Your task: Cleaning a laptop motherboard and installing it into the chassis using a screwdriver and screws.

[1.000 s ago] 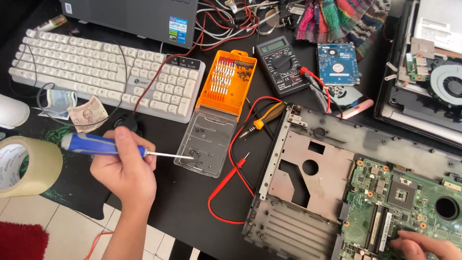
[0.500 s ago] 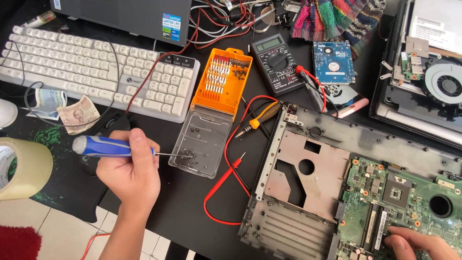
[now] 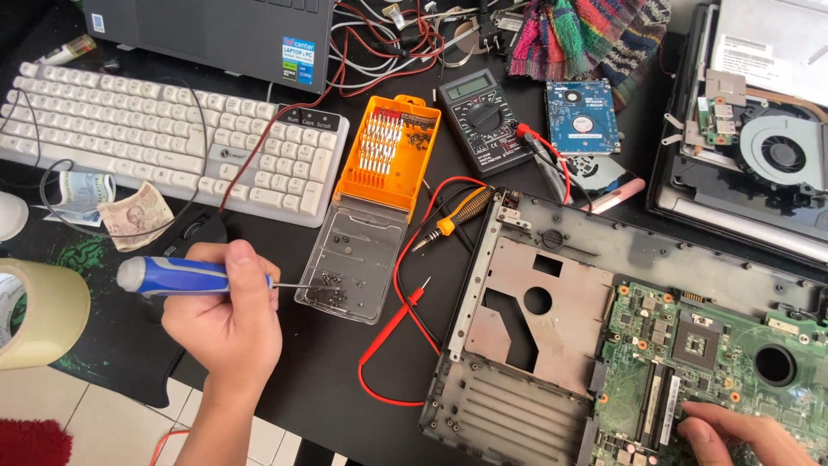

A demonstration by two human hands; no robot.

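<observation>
left hand (image 3: 226, 315) is gripping the blue screwdriver (image 3: 177, 276) sideways, tip dipping into the clear lid (image 3: 349, 259) where the loose screws (image 3: 332, 289) are sitting, probably so none roll off. right hand (image 3: 742, 436) is pressing fingers down on the green motherboard (image 3: 690, 345), holding nothing that i can see.

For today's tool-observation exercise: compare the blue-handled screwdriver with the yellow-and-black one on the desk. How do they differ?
The blue-handled screwdriver is held in the left hand, while the yellow-and-black screwdriver lies loose on the desk. The blue one lies level, its tip over the screws in the clear tray lid; the yellow-and-black one slants, tip toward that lid. The blue handle looks thicker. Both have slim metal shafts.
</observation>
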